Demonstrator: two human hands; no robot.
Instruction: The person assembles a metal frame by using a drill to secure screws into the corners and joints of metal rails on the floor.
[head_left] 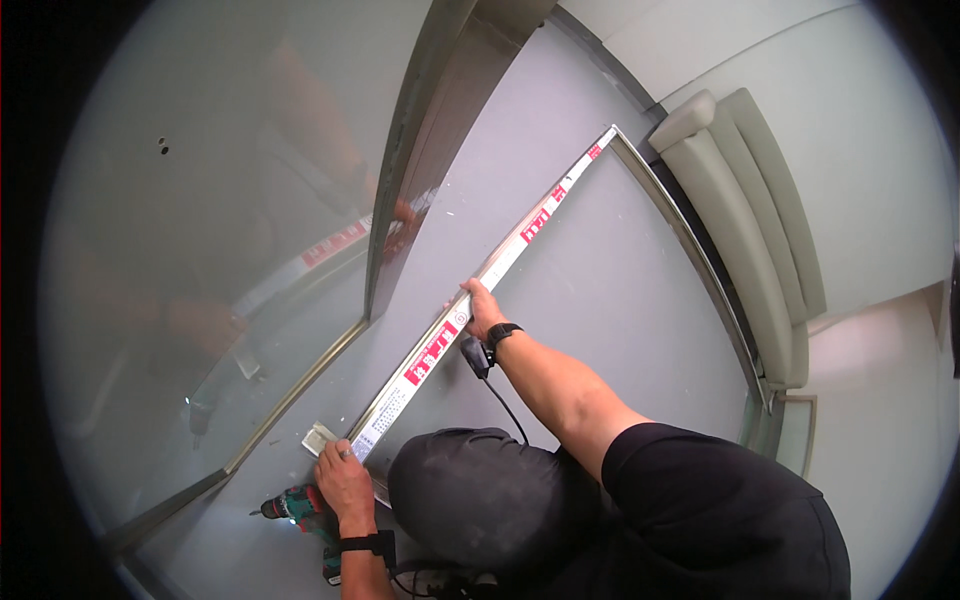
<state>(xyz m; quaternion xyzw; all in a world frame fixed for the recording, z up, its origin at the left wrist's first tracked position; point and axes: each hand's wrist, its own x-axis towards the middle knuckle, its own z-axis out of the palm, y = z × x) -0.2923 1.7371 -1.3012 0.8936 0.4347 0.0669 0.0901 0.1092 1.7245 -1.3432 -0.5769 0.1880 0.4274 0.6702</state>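
A long metal frame rail, wrapped in white film with red printed patches, runs slantwise from near me to the far right. My right hand is closed around its middle, the thumb along the top edge. At the rail's near end my left hand is closed, a ring on one finger. Its fingertips touch the corner beside a small pale block-like piece; what they grip underneath is hidden. A green and black cordless drill lies just left of that hand, its lamp lit and its bit pointing left.
The frame's other rail turns off at the far corner, near a beige sofa. On the left, a glossy glass panel mirrors the scene. My dark-trousered knee is beside the rail. A black cable hangs from my right wrist.
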